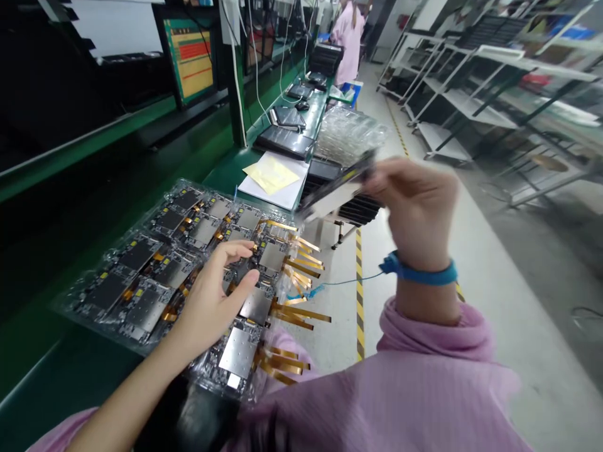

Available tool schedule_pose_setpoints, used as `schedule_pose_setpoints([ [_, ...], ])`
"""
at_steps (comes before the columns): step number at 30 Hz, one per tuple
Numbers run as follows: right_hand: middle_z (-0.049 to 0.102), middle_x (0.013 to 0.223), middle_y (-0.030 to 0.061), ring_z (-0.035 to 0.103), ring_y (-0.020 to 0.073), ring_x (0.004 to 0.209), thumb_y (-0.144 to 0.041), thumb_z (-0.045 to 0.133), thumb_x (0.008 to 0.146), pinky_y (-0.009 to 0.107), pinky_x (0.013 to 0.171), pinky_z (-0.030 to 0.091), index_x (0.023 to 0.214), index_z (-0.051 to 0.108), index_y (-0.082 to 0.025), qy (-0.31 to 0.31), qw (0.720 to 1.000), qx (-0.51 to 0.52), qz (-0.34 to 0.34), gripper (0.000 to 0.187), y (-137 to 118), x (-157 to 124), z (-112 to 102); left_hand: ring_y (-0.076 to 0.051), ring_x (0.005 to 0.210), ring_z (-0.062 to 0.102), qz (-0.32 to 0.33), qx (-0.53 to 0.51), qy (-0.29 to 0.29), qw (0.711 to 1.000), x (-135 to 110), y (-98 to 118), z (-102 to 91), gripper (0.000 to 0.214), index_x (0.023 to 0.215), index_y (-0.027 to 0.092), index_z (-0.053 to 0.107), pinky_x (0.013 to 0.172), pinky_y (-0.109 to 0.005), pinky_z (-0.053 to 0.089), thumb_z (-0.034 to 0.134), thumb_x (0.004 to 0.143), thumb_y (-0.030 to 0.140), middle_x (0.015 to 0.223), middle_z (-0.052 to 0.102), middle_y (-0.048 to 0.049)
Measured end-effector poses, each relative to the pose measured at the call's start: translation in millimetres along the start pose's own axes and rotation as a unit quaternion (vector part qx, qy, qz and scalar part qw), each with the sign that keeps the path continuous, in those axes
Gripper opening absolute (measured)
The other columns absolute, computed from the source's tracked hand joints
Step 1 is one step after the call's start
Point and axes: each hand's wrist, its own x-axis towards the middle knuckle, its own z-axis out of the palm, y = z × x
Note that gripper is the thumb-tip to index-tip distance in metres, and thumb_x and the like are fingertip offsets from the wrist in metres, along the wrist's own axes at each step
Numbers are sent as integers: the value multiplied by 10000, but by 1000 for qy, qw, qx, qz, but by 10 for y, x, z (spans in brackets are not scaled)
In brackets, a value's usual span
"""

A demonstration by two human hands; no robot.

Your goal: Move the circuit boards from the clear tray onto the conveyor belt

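My right hand (pixel 414 201), a blue band round its wrist, pinches the end of a circuit board (pixel 332 196), raised and tilted right of the tray. The board is smeared by motion, with a dark edge and a pale face. My left hand (pixel 219 295) reaches over a clear plastic tray (pixel 70 307) of circuit boards, thumb and fingers apart and nothing visibly held between them. Close to its fingertips lies a board with a silver shield (pixel 272 256). Orange ribbon cables (pixel 306 314) stick out over the tray's right edge.
White and yellow papers (pixel 271 174) lie beyond the tray on the green bench, before black devices (pixel 285 143). A stack of clear trays (pixel 351 135) stands right of the bench. A screen (pixel 188 56) hangs at left. A person in pink (pixel 348 41) stands far back.
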Motion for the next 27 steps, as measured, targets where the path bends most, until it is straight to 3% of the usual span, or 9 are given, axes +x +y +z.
schedule_pose_setpoints([
  [3,617,696,4,551,164,633,-418,772,909,307,627,470,787,725,-232,59,996,-58,8,227,373,123,-269,-257,1373,474,14,168,-77,983,62,-225,50,227,1205,227,563,1161,-512,405,517,985,264,1395,570,-86],
  [5,623,688,5,560,170,630,-430,754,891,308,618,465,769,724,-213,5,995,-78,58,251,634,155,-234,-284,1442,388,39,249,-105,962,128,-356,144,317,1293,178,554,1205,-532,339,485,1000,274,1458,531,-114],
  [9,672,710,23,596,185,660,-347,692,875,295,622,452,768,740,-156,-163,967,-112,161,225,1026,162,170,-327,1514,254,58,351,-166,920,307,-528,368,482,1442,109,481,1246,-561,237,474,1016,335,1591,389,-125],
  [13,693,705,31,611,175,676,-252,665,878,273,633,424,773,767,-143,-280,921,-187,196,182,1213,190,521,-346,1524,223,20,372,-215,903,453,-618,478,571,1496,110,440,1245,-567,229,441,1027,435,1625,330,-99],
  [17,721,757,37,643,191,726,-206,701,879,270,659,430,834,802,-166,-360,865,-284,206,117,1316,191,629,-368,1523,213,3,365,-223,904,476,-687,488,563,1470,131,483,1243,-563,231,447,1019,466,1638,307,-79],
  [21,745,838,45,675,216,799,-238,706,917,269,694,453,906,816,-186,-374,838,-331,221,122,1385,137,651,-343,1529,209,10,357,-219,908,427,-723,480,571,1480,139,466,1245,-557,230,457,1015,470,1644,288,-87],
  [27,753,908,60,691,236,862,-258,690,943,262,714,472,958,816,-192,-385,821,-352,231,143,1401,104,741,-329,1528,224,9,351,-202,915,383,-712,489,576,1498,155,442,1244,-547,238,514,996,430,1643,286,-110],
])
